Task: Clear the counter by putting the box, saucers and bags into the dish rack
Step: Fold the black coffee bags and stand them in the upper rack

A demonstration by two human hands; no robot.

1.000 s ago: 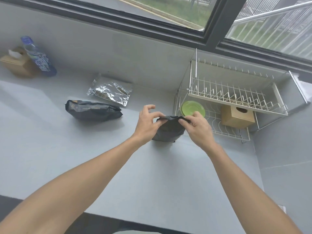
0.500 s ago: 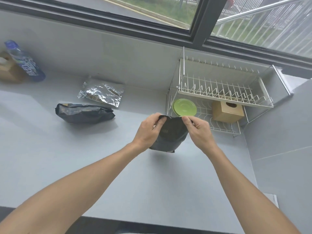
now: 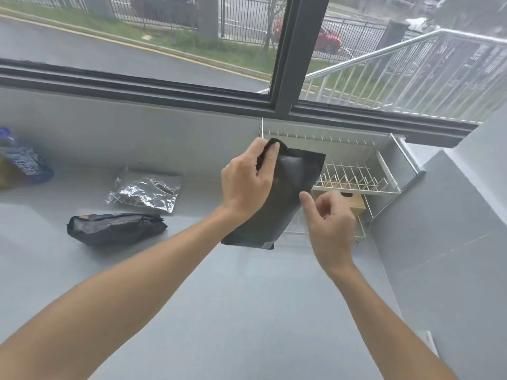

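My left hand (image 3: 248, 182) grips the top corner of a black bag (image 3: 277, 204), held up in the air in front of the left end of the white wire dish rack (image 3: 354, 179). My right hand (image 3: 329, 220) hovers just right of the bag with fingers loosely curled and holds nothing. A tan box (image 3: 356, 202) sits on the rack's lower tier, partly hidden by my right hand. The bag hides the lower tier's left part. On the counter to the left lie a second black bag (image 3: 115, 227) and a crumpled silver foil bag (image 3: 145, 192).
A blue-labelled bottle (image 3: 22, 163) lies at the far left edge against the back wall. A grey wall (image 3: 444, 242) closes off the counter right of the rack. The window frame (image 3: 285, 78) runs above the rack.
The black bag has been lifted from counter height up in front of the rack. My right hand has let go of it; only my left hand holds it. The view has tilted upward.
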